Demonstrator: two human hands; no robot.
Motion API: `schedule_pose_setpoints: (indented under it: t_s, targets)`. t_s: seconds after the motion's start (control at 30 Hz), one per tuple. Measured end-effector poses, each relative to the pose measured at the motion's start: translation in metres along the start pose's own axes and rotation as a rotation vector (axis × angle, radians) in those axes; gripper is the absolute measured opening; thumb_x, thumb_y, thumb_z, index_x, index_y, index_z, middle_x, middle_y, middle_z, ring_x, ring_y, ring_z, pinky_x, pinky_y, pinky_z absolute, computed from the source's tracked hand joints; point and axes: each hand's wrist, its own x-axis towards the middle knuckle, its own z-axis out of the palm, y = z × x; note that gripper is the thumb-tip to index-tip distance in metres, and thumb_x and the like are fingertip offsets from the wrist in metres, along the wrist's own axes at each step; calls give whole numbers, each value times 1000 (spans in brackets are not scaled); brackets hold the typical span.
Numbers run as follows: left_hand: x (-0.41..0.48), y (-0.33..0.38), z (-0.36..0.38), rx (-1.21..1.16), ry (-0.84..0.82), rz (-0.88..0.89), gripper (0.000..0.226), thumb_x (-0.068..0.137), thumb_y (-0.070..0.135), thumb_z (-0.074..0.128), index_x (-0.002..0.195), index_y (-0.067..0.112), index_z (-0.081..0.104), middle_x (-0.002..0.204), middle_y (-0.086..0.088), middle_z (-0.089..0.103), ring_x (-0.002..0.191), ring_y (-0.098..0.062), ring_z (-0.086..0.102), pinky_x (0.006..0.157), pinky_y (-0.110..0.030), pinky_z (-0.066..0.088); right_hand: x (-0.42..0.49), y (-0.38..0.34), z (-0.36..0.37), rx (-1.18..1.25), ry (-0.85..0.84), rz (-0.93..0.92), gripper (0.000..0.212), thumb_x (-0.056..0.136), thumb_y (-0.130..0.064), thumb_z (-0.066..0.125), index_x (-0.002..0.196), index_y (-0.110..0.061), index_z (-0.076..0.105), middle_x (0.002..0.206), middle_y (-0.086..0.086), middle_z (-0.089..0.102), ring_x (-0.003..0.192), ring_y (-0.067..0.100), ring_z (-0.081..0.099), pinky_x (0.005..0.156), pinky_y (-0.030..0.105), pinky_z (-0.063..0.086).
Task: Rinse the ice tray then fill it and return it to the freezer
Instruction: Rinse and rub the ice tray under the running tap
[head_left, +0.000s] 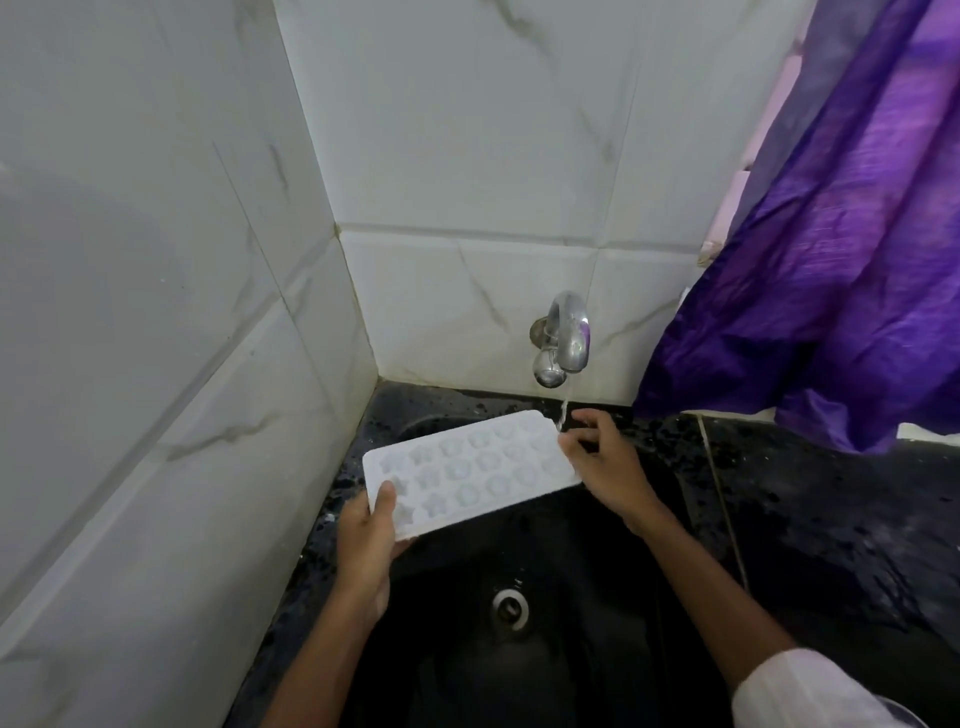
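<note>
Left hand grips the near-left corner of the ice tray, thumb on top and fingers underneath. Right hand pinches the far end. Tray is held cavities-up over the sink.

The stream lands right at the right-hand grip, on the tray's edge, so this looks like the rinse step just starting. Next: slide the tray under the tap so water crosses every cavity, then tip it out.

Below the grips is the drain. Right of them is wet black counter. Beyond them are marbled tiles and a purple curtain.
</note>
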Motion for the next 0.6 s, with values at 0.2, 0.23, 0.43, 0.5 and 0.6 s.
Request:
schedule_pose_setpoints:
  t_s: [0.2, 0.23, 0.43, 0.5, 0.6]
  targets:
    - [-16, -4, 2, -26, -22, 34, 21, 104, 23, 49, 109, 15, 67, 108, -7, 75, 97, -26, 73, 80, -42, 59, -15, 5, 9, -137, -87, -175, 33, 99, -27, 59, 128, -30, 45, 127, -11, 50, 116, 8, 51, 94, 21, 40]
    - [-19, -4, 3, -21, -33, 38, 20, 104, 24, 49, 107, 17, 68, 106, -5, 76, 96, -25, 73, 79, -41, 59, -15, 5, 8, -163, -92, -182, 32, 99, -29, 58, 129, -30, 45, 127, -12, 47, 116, 7, 48, 96, 23, 39]
    - [-33, -9, 4, -17, -71, 12, 23, 104, 25, 49, 110, 15, 69, 102, -5, 78, 92, -23, 75, 83, -45, 59, -13, 12, 3, -306, -113, -198, 25, 100, -28, 53, 125, -32, 52, 133, -2, 53, 109, 17, 60, 99, 40, 51]
    - [-36, -11, 5, -15, -75, 7, 24, 104, 25, 49, 111, 13, 69, 103, -5, 78, 93, -24, 75, 86, -48, 59, -12, 14, 1, -363, -127, -214, 29, 101, -25, 51, 130, -27, 54, 137, 0, 50, 119, 16, 54, 105, 34, 46]
    - [-40, -14, 8, -19, -63, 14, 24, 104, 25, 49, 112, 14, 69, 103, -5, 78, 94, -24, 75, 87, -49, 59, -11, 16, -1, -441, -153, -236, 34, 104, -26, 46, 136, -26, 55, 141, -2, 48, 127, 14, 49, 105, 23, 36]
